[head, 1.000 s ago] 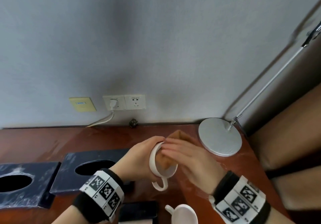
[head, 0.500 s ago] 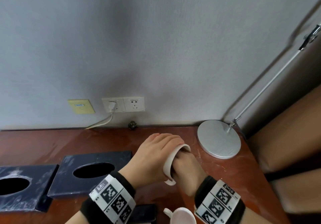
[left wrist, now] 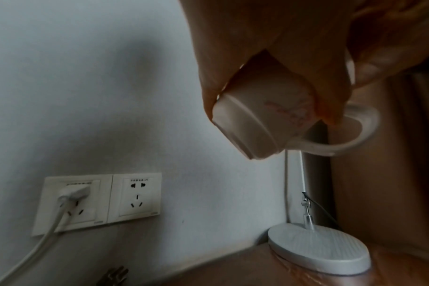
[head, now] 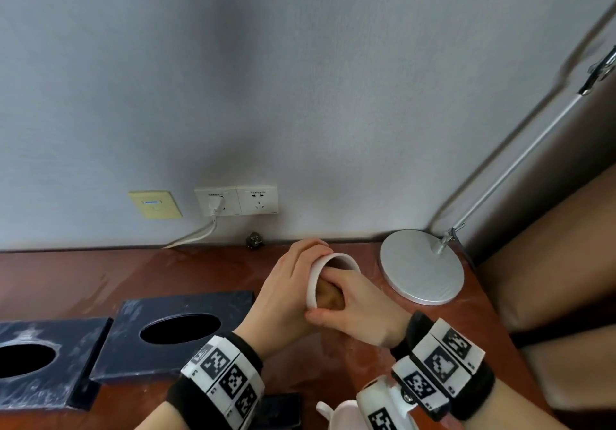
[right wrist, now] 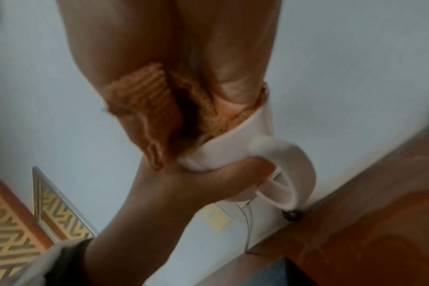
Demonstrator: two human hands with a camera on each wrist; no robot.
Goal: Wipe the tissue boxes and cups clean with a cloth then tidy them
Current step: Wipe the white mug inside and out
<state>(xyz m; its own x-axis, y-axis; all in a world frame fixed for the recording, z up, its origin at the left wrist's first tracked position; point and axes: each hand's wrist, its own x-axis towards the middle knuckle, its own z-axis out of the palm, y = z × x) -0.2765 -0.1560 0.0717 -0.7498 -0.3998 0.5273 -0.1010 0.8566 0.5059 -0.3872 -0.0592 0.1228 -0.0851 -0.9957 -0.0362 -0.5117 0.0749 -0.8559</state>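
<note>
left hand (head: 283, 296) grips cup (head: 315, 283) sideways, mouth toward right hand | right hand (head: 363, 309) fingers inside, pressing cloth (right wrist: 145, 108) | above tabletop's right end

right hand (head: 360, 309) fingertips hidden inside cup (head: 315, 283), second cup (head: 343, 414) cut off at bottom edge

Print on wall sockets (left wrist: 134, 195) too small; nothing legible.

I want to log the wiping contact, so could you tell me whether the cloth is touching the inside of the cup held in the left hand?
Touching. The right wrist view shows the brown cloth stuffed into the white cup, pressing against its rim.
</note>
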